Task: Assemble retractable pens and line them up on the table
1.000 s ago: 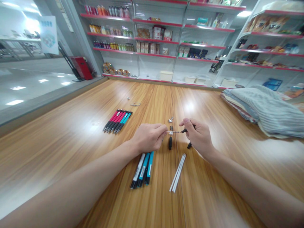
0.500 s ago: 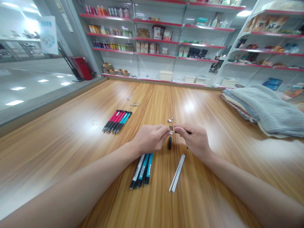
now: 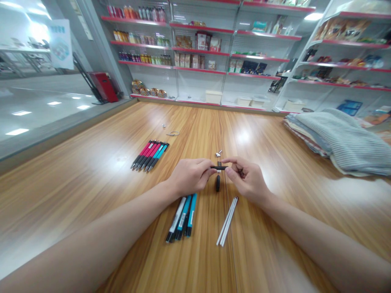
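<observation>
My left hand (image 3: 191, 176) and my right hand (image 3: 247, 179) meet above the wooden table (image 3: 91, 179), both pinching a short black pen part (image 3: 219, 167) held level between their fingertips. Directly below it a black pen piece (image 3: 218, 182) lies on the table. A bundle of teal and black pens (image 3: 182, 217) rests under my left wrist. Three white refill tubes (image 3: 227, 221) lie beside my right wrist. Small silver parts (image 3: 218, 154) sit just beyond the hands.
A row of pink and teal pens (image 3: 149, 155) lies to the left. A small ring (image 3: 172, 133) sits farther back. Folded striped cloths (image 3: 342, 138) are stacked at the right. Store shelves (image 3: 201, 53) with goods line the far wall.
My right hand slid left along the thin metal piece toward my left hand. The gap between the hands has closed, and only a short black part now shows between the fingertips.
</observation>
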The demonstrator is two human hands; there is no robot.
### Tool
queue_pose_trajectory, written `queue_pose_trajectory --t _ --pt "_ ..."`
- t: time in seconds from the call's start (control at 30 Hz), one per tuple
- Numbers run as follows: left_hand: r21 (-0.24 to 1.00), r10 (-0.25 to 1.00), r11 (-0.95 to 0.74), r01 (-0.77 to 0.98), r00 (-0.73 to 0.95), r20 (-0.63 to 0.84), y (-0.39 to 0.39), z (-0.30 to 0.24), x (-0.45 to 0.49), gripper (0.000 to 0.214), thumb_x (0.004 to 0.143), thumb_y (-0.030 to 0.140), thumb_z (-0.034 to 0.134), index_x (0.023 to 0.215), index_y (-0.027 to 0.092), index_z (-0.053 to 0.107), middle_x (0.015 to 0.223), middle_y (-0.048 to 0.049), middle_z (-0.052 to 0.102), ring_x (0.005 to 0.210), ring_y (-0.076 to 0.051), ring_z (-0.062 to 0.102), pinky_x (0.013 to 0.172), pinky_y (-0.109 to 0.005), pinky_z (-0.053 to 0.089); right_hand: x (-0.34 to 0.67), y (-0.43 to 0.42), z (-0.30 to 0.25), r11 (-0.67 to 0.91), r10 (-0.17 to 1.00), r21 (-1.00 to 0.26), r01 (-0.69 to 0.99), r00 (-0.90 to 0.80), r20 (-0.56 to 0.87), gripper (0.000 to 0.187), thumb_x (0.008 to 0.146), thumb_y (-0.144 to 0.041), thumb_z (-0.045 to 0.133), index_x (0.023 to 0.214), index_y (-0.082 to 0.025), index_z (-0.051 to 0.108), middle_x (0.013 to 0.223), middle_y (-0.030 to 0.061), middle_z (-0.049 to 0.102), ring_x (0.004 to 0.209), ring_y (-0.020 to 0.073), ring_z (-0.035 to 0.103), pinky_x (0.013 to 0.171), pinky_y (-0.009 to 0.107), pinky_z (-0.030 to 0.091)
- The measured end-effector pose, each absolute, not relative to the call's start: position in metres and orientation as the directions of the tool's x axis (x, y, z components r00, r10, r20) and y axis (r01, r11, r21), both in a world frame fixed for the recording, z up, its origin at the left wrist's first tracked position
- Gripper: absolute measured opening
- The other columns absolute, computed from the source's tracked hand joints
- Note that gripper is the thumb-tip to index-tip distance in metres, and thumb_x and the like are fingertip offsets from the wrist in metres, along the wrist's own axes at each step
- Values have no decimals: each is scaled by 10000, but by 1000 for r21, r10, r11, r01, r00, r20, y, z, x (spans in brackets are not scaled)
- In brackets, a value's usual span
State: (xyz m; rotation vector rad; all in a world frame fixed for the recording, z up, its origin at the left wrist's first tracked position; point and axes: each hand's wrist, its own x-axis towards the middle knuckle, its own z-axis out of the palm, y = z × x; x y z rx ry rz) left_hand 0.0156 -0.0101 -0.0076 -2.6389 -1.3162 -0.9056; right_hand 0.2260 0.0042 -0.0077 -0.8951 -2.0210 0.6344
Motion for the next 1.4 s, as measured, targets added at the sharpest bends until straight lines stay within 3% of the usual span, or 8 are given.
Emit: queue_pose_trajectory --t 0.3,0.6,0.77,0.97,1.13,1.3,1.4 --pt "211 731 -625 752 468 496 -6 -9 14 231 949 313 432 953 184 624 866 -38 688 802 -158 642 674 -252 432 229 9 -11 663 748 -575 479 -401 528 203 903 -309 520 990 -168 637 552 -58 363 472 88 358 477 230 306" --pt "215 719 -657 723 515 467 -5 -11 11 232 949 286 429 1032 202 628 974 -36 698 865 -154 649 719 -252 451 230 9 -9 685 728 -517 513 -455 513 265 930 -352 494 816 -167 646 556 -32 474 486 82 402 489 224 308" --pt "195 711 -658 727 515 479 -6 -12 12 255 952 318 417 956 195 640 903 -36 700 824 -156 653 684 -250 439 230 8 -10 702 712 -519 488 -482 510 195 896 -328 533 983 -167 602 498 -86 321 429 79 319 464 225 276" --pt "220 713 -646 731 475 516 -7 -8 14 280 943 399 446 1107 213 576 962 -22 710 805 -151 663 650 -237 421 230 8 -8 700 713 -475 533 -478 513 229 915 -333 509 824 -165 636 526 -52 420 460 76 372 485 223 294" --pt "161 702 -654 739 513 494 -7 -7 13 273 973 345 375 984 215 615 924 -9 708 807 -148 660 647 -242 409 230 8 -9 717 696 -473 512 -490 525 187 893 -319 548 965 -159 613 489 -90 309 422 71 324 473 217 276" --pt "156 680 -668 727 512 525 -5 -9 12 283 935 446 449 1063 233 585 917 9 711 788 -142 663 614 -238 391 229 9 -9 738 673 -436 515 -510 536 235 936 -295 496 818 -159 648 560 -39 478 486 62 418 509 209 297" --pt "106 679 -662 742 534 503 -5 -9 12 280 951 437 412 1054 248 592 924 3 704 784 -148 659 596 -243 376 230 9 -9 740 672 -444 505 -521 526 242 938 -300 492 809 -157 639 551 -41 465 486 65 419 511 210 300"
